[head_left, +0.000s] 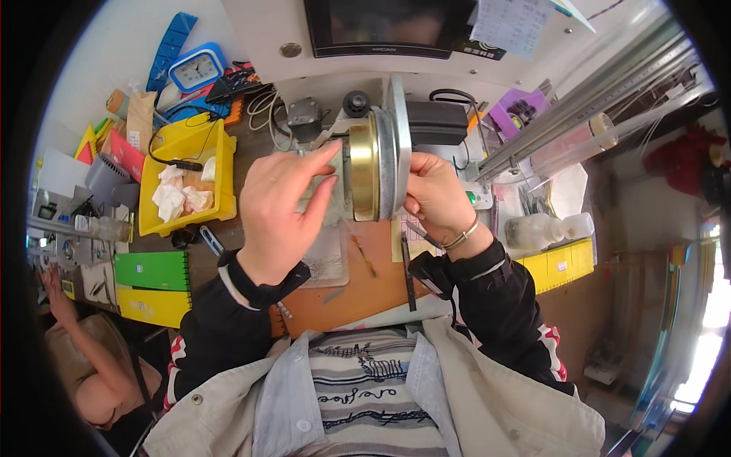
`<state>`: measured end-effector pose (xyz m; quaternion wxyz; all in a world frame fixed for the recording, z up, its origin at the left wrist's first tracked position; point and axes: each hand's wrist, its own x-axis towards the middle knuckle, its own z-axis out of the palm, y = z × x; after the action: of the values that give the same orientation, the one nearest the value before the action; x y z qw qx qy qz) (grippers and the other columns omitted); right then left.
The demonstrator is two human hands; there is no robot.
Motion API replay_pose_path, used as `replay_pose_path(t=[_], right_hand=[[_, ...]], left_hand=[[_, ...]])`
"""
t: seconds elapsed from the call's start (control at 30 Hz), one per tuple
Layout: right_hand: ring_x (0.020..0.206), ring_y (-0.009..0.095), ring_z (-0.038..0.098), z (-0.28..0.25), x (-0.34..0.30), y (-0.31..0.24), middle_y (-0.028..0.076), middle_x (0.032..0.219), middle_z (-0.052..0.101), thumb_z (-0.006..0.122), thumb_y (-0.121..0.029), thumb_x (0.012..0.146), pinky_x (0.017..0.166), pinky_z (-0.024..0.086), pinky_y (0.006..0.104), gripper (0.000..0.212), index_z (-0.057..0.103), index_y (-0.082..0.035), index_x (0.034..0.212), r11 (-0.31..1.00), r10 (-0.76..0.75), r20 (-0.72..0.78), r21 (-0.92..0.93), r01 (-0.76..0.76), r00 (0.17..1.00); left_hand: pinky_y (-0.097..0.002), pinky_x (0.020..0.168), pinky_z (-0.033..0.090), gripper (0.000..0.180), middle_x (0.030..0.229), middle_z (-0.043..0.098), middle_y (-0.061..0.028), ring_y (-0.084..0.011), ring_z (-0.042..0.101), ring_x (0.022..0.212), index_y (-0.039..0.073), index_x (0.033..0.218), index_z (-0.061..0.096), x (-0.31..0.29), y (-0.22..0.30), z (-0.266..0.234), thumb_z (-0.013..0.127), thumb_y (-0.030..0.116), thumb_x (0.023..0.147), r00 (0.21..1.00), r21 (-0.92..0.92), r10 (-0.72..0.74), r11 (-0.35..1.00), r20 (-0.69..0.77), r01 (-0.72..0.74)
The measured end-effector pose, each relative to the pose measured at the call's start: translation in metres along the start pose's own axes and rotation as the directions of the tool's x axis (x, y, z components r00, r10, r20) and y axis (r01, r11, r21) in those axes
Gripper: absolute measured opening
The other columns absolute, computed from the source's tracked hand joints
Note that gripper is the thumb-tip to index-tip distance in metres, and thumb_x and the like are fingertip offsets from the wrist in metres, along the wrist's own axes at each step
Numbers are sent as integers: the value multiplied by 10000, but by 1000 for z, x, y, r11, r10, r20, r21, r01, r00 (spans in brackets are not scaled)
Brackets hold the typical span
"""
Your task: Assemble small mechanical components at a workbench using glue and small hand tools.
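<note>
A round brass-coloured ring (365, 172) stands on edge in front of me, joined to a grey ribbed disc (387, 166) and a flat metal plate (399, 137). My left hand (283, 199) is on the left of the ring, thumb and index finger stretched toward it with a gap between them. Nothing shows in that hand. On the plate's other side, my right hand (442, 199) is closed, its fingers curled close against the plate. What those fingers grip is partly hidden. A bracelet (461, 233) circles the right wrist.
A yellow bin (225, 171) with crumpled white tissue stands at left, near a blue clock (198, 68). A machine with a dark screen (384, 27) is behind. At right are a clear bottle (537, 231) and metal rails (586, 99). Another person's arm (87, 343) shows at lower left.
</note>
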<state>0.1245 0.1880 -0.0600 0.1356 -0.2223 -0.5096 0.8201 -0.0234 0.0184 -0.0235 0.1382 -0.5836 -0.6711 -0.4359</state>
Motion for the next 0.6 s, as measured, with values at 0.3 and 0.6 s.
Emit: replay_pose_path(t=[0.3,0.6], right_hand=[[461,4,464,-1,11,-17,-8,671,649,701,-31,838,418,328,167,69,732,2,889,982,-44,115,-177,64,992],[488,-6,469,6,9,-10,-35,664,635,678,15,844,432,327,171,79,737,-25,879,987,-115,12,-110,115,993]], left_hand=[[-318,732,428,720,795,652,28,-166,616,733,153,1352,607,14,0,24,766,42,658,998,220,57,973,35,-63],[-344,753,406,655,747,640,12,-182,589,718,147,1313,630,15,-3,18,715,-26,687,999,-46,-49,998,23,50]])
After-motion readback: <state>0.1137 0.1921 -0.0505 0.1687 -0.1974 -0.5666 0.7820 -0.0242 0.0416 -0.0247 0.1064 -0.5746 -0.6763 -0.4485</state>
